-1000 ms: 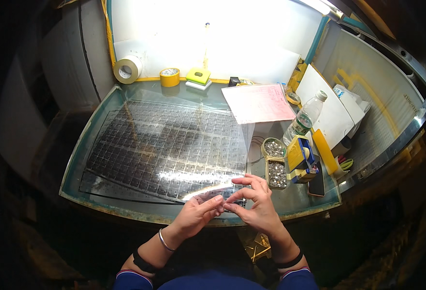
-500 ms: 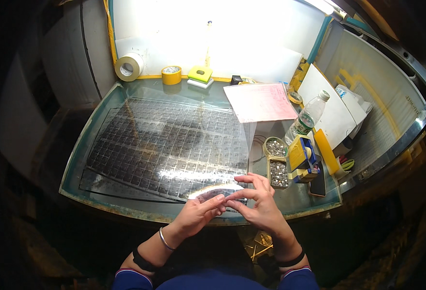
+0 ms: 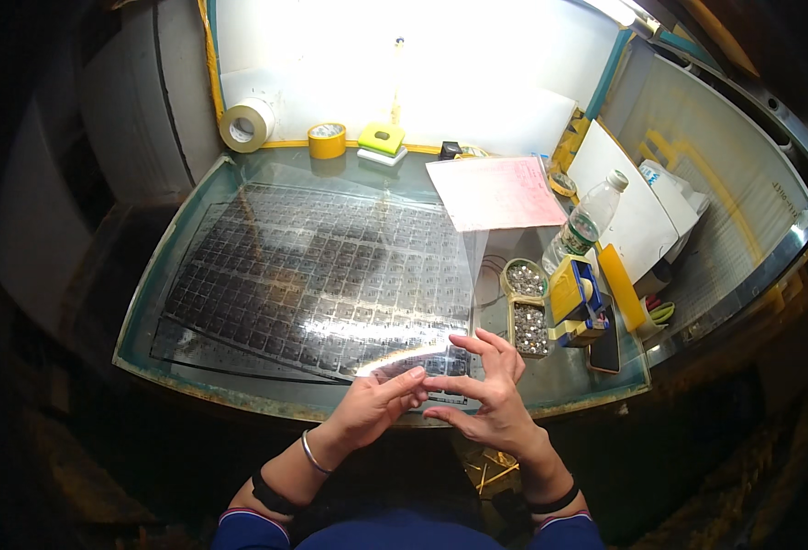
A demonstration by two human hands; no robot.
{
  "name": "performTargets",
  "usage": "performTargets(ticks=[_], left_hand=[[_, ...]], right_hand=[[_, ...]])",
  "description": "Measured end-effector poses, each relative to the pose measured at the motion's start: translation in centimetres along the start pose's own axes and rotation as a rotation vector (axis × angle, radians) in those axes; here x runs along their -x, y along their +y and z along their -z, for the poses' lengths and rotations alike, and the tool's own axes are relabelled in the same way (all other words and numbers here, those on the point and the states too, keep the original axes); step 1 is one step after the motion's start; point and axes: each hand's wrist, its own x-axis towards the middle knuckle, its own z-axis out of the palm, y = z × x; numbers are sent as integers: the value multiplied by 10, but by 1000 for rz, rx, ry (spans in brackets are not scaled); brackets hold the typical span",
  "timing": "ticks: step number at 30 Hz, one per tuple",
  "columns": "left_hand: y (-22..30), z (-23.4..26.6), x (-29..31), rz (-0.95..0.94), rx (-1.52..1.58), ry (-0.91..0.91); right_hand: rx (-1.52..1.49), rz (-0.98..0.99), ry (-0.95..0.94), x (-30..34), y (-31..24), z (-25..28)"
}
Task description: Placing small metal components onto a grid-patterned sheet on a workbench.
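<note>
Though near the hands (image 3: 500, 403), two containers (image 3: 512, 323) beside the tape dispenser (image 3: 568, 295)

Whether the left hand (image 3: 376, 408) pinches anything small cannot be told, since its fingers (image 3: 411, 401) are partly hidden behind the thumb (image 3: 402, 382). Glare washes out a strip of the gridded sheet (image 3: 312, 266), whose cell markings are too small to read. The pieces (image 3: 526, 277) in the round tub (image 3: 505, 277) and the square tub (image 3: 512, 332) are too tiny to make out singly. The yellow-and-blue dispenser (image 3: 571, 291) covers the foot of the plastic bottle (image 3: 589, 218) and part of the dark flat slab (image 3: 605, 356). The lower edge cuts off the blue sleeves (image 3: 252, 532); the upper edge crops the lamp (image 3: 616, 11)
</note>
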Motion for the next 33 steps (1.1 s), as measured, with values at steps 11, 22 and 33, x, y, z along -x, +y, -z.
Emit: performTargets(ticks=[11,22,33], left_hand=[[0,1,-1,-12,-15,-49],[0,1,-1,4,-9,-46],[0,0,-1,-11,-33,-39]], right_hand=[[-4,49,96,4,7,-11],[2,98,148,3,8,-14],[33,135,194,2,8,-16]])
